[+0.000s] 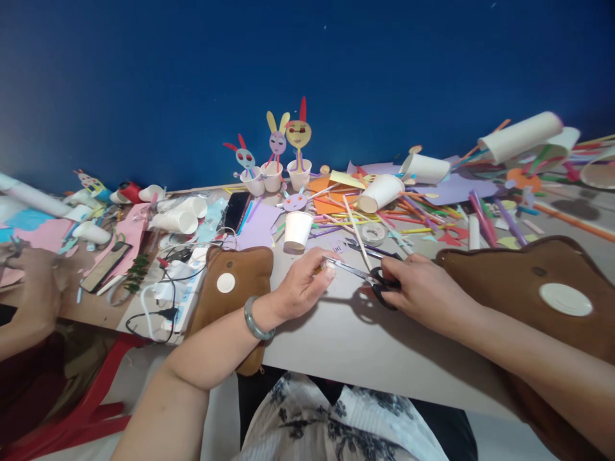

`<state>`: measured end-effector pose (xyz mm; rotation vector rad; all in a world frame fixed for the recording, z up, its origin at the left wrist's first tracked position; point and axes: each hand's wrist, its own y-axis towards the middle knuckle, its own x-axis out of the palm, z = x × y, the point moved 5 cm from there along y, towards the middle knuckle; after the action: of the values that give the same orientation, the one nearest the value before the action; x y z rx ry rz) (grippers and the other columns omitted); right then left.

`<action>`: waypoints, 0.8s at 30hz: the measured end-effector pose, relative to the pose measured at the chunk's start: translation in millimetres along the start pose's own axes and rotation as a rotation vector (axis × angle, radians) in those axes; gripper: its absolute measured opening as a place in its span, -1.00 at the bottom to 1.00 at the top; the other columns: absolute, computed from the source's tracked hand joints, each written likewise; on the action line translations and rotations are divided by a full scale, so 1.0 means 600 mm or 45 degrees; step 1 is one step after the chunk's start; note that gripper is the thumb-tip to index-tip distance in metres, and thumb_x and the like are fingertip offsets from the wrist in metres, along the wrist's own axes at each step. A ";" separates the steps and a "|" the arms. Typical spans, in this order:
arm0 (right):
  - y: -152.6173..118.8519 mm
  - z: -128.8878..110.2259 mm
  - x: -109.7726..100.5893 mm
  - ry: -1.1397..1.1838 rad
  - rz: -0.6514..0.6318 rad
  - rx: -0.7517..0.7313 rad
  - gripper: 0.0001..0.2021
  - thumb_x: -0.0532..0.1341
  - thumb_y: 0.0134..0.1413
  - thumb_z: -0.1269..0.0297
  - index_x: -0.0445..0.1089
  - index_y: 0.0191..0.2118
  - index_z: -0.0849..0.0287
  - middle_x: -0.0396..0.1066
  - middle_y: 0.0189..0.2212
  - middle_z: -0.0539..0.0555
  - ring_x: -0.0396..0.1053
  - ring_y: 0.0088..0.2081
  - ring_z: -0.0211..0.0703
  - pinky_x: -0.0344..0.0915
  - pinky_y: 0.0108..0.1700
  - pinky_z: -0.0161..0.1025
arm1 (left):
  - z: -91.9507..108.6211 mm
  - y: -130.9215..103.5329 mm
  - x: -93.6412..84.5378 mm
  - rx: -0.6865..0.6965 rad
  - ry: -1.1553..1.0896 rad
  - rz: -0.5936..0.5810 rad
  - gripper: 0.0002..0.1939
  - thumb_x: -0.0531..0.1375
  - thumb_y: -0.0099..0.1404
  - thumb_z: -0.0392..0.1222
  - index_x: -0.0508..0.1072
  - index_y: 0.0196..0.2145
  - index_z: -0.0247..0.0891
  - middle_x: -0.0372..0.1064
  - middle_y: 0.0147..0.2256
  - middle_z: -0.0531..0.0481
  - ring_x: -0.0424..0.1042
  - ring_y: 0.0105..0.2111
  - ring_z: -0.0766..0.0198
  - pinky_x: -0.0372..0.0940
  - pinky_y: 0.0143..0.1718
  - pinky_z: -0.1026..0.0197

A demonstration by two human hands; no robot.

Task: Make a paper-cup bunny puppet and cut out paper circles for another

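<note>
My right hand is closed around the black handles of a pair of scissors, whose blades point left. The blade tips reach the fingertips of my left hand, which are pinched together. A small yellowish bit shows between those fingers, too small and too covered to name. A jade-coloured bangle circles my left wrist. Just beyond my left hand a white paper cup stands with its narrow end down. Above its rim shows a paper rabbit face. A roll of tape lies beyond the scissors.
Three paper-cup figures stand by the blue wall. Coloured sticks, paper scraps and toppled cups cover the back and right. Brown bear-shaped cushions flank me. A power strip with cables lies left; another person's hand is at far left.
</note>
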<state>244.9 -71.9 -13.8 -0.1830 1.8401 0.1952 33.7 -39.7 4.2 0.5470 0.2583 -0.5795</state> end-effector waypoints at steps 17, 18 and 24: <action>0.006 -0.005 -0.043 -0.014 0.051 0.144 -0.70 0.28 0.09 0.26 0.07 -0.44 0.05 0.37 -0.52 0.18 0.34 -0.30 0.19 0.14 -0.32 -0.09 | 0.001 0.001 -0.009 -0.033 -0.019 0.101 -0.57 0.12 0.45 0.21 0.43 -0.10 -0.25 0.39 -0.32 -0.01 0.36 -0.35 0.29 0.35 -0.24 0.18; 0.007 -0.004 -0.045 -0.040 0.068 0.127 -0.70 0.28 0.10 0.24 0.07 -0.44 0.05 0.37 -0.52 0.18 0.34 -0.32 0.18 0.13 -0.30 -0.08 | -0.003 0.000 -0.013 -0.065 -0.006 0.155 -0.56 0.19 0.39 0.23 0.43 -0.13 -0.24 0.35 -0.37 0.04 0.31 -0.41 0.32 0.32 -0.31 0.22; 0.006 -0.011 -0.055 -0.163 0.117 0.003 -0.75 0.24 0.13 0.17 0.13 -0.40 0.07 0.43 -0.50 0.16 0.36 -0.42 0.08 0.08 -0.18 0.01 | -0.017 -0.003 -0.035 -0.206 0.134 0.443 -0.65 0.38 0.24 0.10 0.47 -0.24 -0.22 0.38 -0.44 0.10 0.26 -0.50 0.40 0.23 -0.44 0.30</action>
<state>246.7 -69.2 19.7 -0.0828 1.7227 0.2628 14.8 -25.9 2.9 0.4527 0.2993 -0.1906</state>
